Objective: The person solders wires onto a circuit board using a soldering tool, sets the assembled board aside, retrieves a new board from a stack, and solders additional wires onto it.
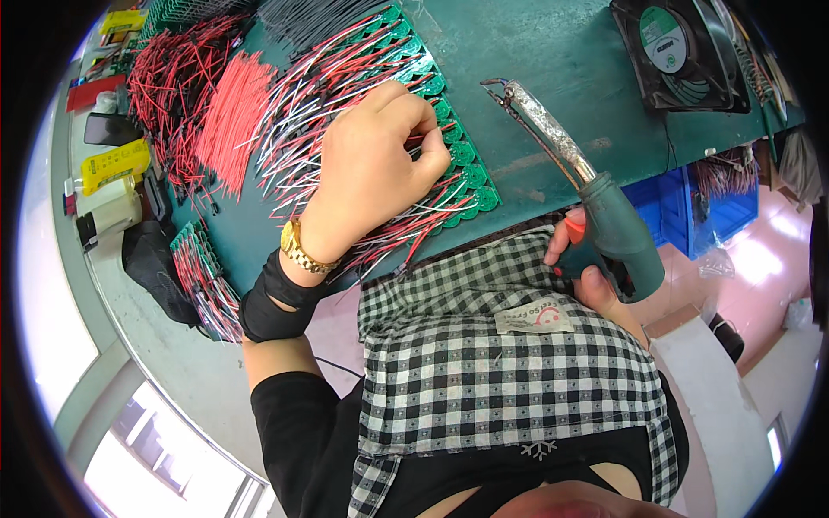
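Checked apron [484,363], 2 hands: left [376,164] pinching wires [328,95], right [587,268] w/ 1 soldering gun [596,198].

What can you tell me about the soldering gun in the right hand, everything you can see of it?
The soldering gun has a dark green pistol-shaped body that looks like plastic, with an orange-red trigger under the right hand's fingers. A long barrel wrapped in what looks like silvery foil runs up and to the left, ending in a thin dark tip above the green bench top. The tip hangs clear of the green circuit boards, touching nothing visible. The grip sits over the checked apron, off the bench edge.
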`<state>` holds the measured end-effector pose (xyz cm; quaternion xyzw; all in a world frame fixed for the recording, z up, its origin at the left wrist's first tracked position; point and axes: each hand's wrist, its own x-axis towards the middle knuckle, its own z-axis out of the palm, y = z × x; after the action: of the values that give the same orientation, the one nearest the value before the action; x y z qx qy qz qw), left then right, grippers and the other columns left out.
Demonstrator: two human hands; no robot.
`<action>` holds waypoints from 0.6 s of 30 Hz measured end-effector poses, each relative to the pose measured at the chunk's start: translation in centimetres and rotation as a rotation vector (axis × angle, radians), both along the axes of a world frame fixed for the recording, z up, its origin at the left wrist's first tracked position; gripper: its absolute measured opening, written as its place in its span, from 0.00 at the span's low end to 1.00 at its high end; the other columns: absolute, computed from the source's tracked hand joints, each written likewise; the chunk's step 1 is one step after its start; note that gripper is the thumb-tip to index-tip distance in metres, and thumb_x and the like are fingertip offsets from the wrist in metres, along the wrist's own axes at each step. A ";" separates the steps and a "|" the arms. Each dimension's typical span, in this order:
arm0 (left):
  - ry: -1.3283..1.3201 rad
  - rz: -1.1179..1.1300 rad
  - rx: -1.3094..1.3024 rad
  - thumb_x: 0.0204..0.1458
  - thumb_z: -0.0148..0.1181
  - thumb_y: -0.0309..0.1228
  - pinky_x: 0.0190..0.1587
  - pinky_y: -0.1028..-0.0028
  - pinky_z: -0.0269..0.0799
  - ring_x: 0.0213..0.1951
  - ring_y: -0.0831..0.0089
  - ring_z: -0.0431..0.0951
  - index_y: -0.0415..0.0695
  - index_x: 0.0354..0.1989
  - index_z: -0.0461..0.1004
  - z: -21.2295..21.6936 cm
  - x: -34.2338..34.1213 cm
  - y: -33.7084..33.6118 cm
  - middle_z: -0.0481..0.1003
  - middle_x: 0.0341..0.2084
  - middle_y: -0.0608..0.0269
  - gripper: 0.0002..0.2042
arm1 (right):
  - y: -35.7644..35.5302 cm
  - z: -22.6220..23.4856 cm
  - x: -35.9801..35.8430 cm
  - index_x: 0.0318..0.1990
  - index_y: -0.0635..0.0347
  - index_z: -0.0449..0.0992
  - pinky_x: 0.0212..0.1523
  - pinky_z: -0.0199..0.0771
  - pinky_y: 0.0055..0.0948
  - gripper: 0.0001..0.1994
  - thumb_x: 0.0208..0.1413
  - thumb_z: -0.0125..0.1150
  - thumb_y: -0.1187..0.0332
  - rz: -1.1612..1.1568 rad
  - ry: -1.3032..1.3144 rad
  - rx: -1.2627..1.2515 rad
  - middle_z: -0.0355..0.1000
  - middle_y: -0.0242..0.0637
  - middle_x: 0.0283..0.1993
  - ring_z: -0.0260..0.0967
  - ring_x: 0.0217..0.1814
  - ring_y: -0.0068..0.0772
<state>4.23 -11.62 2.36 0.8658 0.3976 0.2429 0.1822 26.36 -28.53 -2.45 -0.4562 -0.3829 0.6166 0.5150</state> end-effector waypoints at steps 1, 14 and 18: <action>-0.002 0.004 -0.003 0.38 0.58 0.22 0.23 0.75 0.66 0.20 0.71 0.69 0.40 0.21 0.70 -0.1 0.0 0.1 0.67 0.19 0.63 0.03 | -0.1 -0.4 0.0 0.56 0.60 0.60 0.34 0.66 0.24 0.31 0.50 0.58 0.50 0.023 0.037 0.053 0.65 0.38 0.35 0.66 0.34 0.26; 0.031 0.014 -0.013 0.37 0.59 0.21 0.23 0.76 0.67 0.20 0.73 0.70 0.40 0.21 0.69 -1.2 -1.2 0.2 0.67 0.19 0.63 0.04 | -1.2 -1.5 0.7 0.48 0.63 0.65 0.31 0.63 0.22 0.28 0.50 0.59 0.47 0.179 -0.424 0.081 0.67 0.38 0.34 0.64 0.32 0.24; 0.016 0.017 -0.019 0.37 0.58 0.21 0.22 0.77 0.66 0.19 0.73 0.70 0.40 0.21 0.69 -1.5 -1.3 0.1 0.67 0.18 0.63 0.04 | -1.3 -2.1 0.8 0.47 0.64 0.66 0.30 0.62 0.21 0.29 0.49 0.59 0.46 0.170 -0.429 0.106 0.67 0.36 0.34 0.64 0.31 0.23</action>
<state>2.93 -11.48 0.82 0.8625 0.4090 0.2336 0.1852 27.19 -29.81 -4.50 -0.5151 -0.5523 0.5259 0.3913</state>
